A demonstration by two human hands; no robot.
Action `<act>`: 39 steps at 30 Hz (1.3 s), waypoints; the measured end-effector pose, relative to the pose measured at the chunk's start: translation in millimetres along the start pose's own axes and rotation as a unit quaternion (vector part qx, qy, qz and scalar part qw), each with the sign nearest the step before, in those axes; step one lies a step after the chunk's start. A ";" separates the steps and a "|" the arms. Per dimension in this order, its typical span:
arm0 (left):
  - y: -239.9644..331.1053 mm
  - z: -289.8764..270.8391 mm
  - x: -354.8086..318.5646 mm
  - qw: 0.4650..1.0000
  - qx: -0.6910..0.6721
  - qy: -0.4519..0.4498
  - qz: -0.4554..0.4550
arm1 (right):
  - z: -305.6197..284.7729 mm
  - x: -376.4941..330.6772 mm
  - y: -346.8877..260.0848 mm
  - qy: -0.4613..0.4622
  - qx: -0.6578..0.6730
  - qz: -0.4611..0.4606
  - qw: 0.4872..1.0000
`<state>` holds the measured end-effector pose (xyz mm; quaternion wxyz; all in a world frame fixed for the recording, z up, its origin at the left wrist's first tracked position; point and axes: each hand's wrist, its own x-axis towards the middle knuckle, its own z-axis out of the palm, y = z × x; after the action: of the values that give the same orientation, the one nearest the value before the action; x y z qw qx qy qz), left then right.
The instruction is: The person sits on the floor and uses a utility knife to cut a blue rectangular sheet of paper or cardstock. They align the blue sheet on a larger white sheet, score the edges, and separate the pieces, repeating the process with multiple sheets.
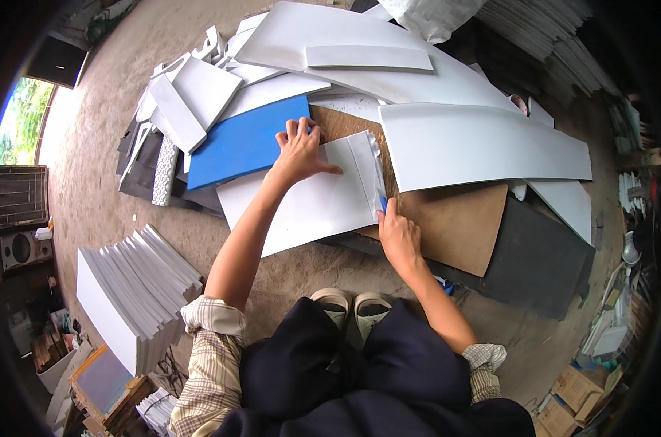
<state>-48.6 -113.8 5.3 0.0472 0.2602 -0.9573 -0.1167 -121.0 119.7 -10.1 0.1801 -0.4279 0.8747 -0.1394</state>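
Observation:
A white foam sheet (309, 200) lies in front of me, with a line along its right part and a ragged strip (378, 171) at its right edge. My left hand (300, 153) presses down with fingers bent and apart and thumb stretched out, across the white sheet and the edge of a blue foam sheet (247, 142). At the white sheet's lower right corner, my right hand (400, 234) closes around a slim blue tool (383, 204), which looks like a utility knife. Most of it is hidden in the fist. A brown board (454, 218) lies underneath.
Large white sheets (483, 146) and offcuts (199, 87) pile up beyond my hands. Dark sheets (538, 255) stick out at the right. A stack of white sheets (137, 291) stands on the floor at left. Cardboard boxes (575, 393) sit at lower right.

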 end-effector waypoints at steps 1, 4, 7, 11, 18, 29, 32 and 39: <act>3.5 -7.3 1.6 1.000 -0.015 -0.002 -0.001 | -1.5 -2.2 1.3 -0.007 -0.008 0.000 1.000; 8.2 -30.2 4.9 0.998 -0.057 -0.027 0.013 | -5.9 -7.0 4.4 0.018 0.013 0.005 1.000; 18.4 -57.3 4.9 0.997 -0.059 0.017 0.046 | -11.9 -3.8 18.1 0.074 0.104 0.008 0.992; 19.6 -98.4 -4.2 0.989 -0.027 0.086 0.116 | -51.6 -7.8 8.5 -0.083 0.618 0.125 0.772; 69.8 -152.8 -18.8 0.979 -0.056 0.144 0.135 | -123.4 -38.0 4.4 -0.131 0.786 0.031 0.603; 81.3 -87.0 -61.8 0.989 0.021 0.117 0.092 | -126.1 -60.6 17.6 -0.116 0.714 0.004 0.690; 80.0 -70.6 -66.6 0.980 0.056 0.153 0.110 | -123.0 -61.4 4.9 -0.106 0.716 -0.006 0.690; 91.8 -65.4 -69.9 0.988 0.005 0.144 0.056 | -104.3 -54.8 -10.7 -0.017 0.523 -0.015 0.852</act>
<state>-23.4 -14.3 89.3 0.1900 0.2208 -0.9540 -0.0702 -127.6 166.5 98.4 0.3901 -0.2862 0.6630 -0.5712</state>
